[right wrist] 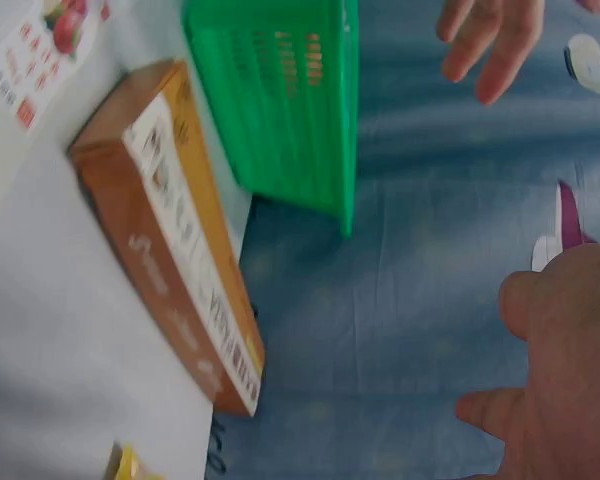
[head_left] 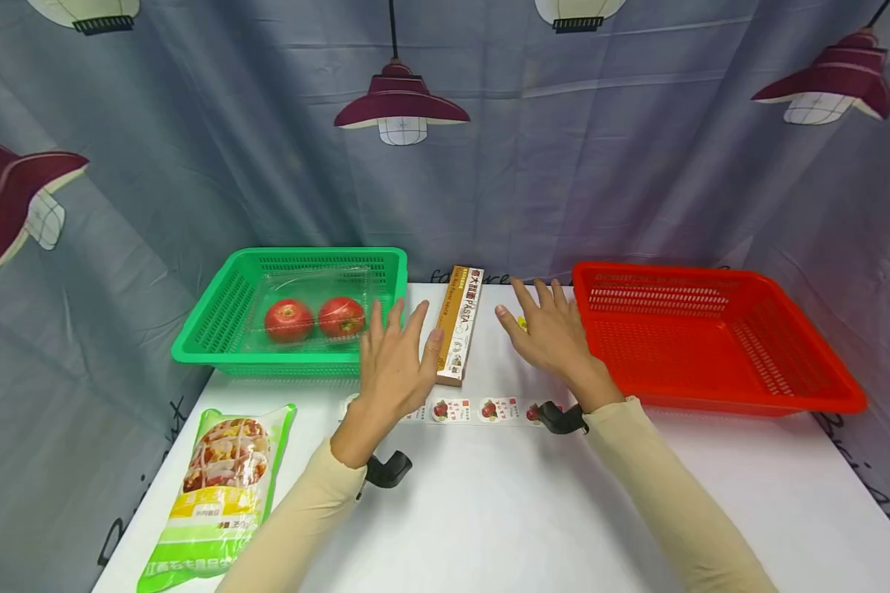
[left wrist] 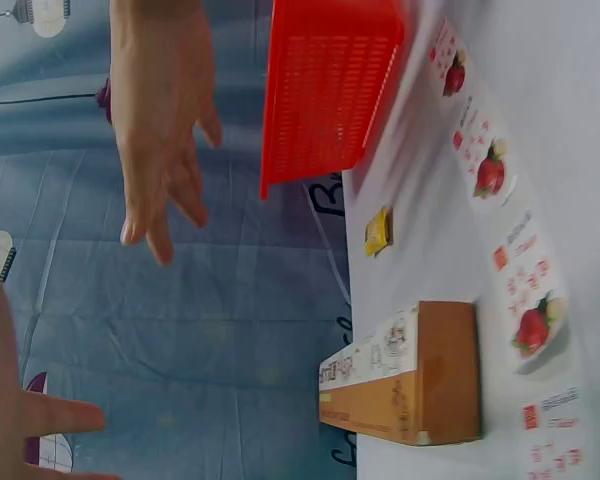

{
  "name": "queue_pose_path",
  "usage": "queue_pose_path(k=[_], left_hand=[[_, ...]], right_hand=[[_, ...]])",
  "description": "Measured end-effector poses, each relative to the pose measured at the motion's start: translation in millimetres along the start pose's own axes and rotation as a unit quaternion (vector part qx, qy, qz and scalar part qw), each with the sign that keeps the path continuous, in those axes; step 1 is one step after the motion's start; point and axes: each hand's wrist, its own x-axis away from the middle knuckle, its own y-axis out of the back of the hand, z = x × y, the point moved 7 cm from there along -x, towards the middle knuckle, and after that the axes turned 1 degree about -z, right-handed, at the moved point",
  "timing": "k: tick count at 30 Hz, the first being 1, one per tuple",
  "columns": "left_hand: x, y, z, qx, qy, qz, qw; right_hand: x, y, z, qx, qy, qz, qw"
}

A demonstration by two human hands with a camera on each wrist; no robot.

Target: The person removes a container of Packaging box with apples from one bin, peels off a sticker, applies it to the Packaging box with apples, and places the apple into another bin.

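Observation:
Both hands hover over the white table, fingers spread and holding nothing. My left hand (head_left: 396, 362) is between the green basket (head_left: 267, 364) and the long pasta box (head_left: 460, 325), overlapping the basket's right edge in the head view. In that basket lies a clear plastic tray (head_left: 315, 288) with two red apples (head_left: 289, 320). My right hand (head_left: 552, 333) is left of the red basket (head_left: 712, 329), above a small yellow packet (left wrist: 378, 232) that it partly covers in the head view. A strip of fruit stickers (head_left: 489, 410) runs across the table below both hands.
A green and yellow food bag (head_left: 218, 494) lies at the table's left front. Grey-blue curtains (head_left: 519, 165) printed with lamps hang behind and at the sides. The two baskets stand along the back of the table.

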Motion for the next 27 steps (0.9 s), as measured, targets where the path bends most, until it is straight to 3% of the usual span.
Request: queue_pose_path(k=[4,7,11,16,22,27], left_hand=[[18.0,11.8,0.9,0.032,-0.027,-0.057,0.9975],[29.9,16.5,6.4,0.049,-0.025,-0.082,0.9951],[43.6,19.6,21.3,0.082,0.010,-0.099,0.9916],[56.4,18.3,46.6,0.127,0.077,-0.100,0.9838],[67.6,13.1,73.1,0.143,0.140,-0.092,0.9755],[71.5,6.9,93.0,0.182,0.176,-0.092,0.9630]], right_hand=[[-4.4,-7,16,-0.007,0.018,0.006,0.9998],[-7.7,-12,28,-0.016,0.031,0.009,0.9994],[-12.0,-19,45,-0.028,0.048,0.012,0.9984],[-15.7,-27,65,-0.030,0.066,0.024,0.9971],[-21.1,-35,85,-0.050,0.081,0.036,0.9948],[-26.0,-43,100,-0.067,0.084,0.053,0.9928]])
